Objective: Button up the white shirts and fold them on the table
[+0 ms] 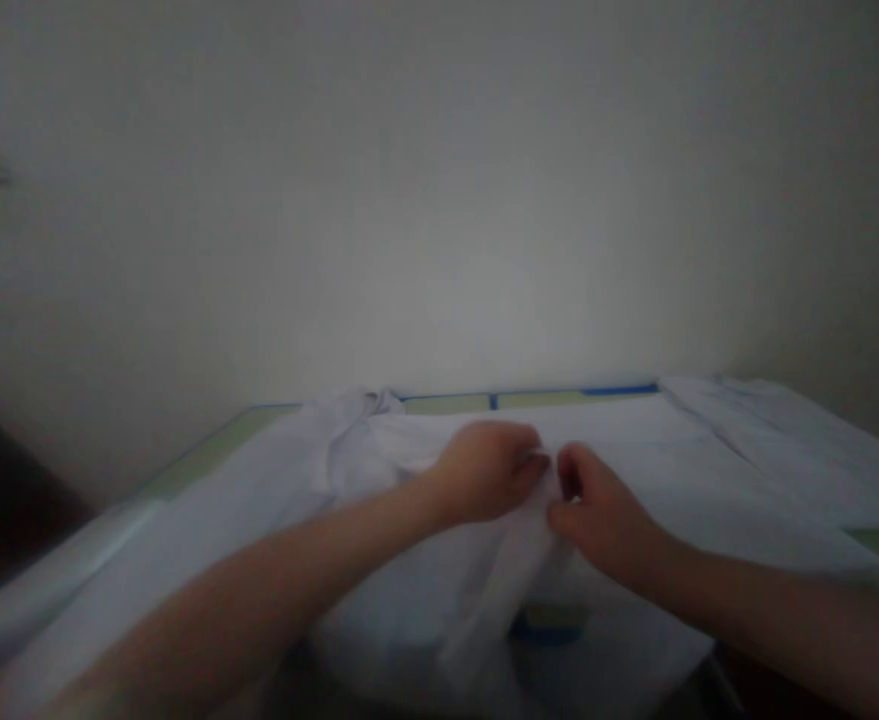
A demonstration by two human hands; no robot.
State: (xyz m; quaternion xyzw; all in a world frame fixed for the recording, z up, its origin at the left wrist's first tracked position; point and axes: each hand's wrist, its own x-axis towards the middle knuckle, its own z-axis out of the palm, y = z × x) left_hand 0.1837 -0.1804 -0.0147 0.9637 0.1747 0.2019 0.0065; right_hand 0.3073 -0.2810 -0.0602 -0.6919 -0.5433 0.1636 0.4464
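The white cloth (pixel 709 500), soft, thin and creased, spreads left to right across a green, blue-edged bench (pixel 214 445), bunched in a crumpled heap at its far left. The left hand (pixel 495 470) and right hand (pixel 596 515) pinch it near the middle; a narrow fold (pixel 510 580) runs from them down toward the person.

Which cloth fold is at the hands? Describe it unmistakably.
Below the grey wall is a blue-edged green table. From the left hand and right hand, a narrow white cloth fold runs toward the viewer, gathered, unlike the flatter cloth at far right.
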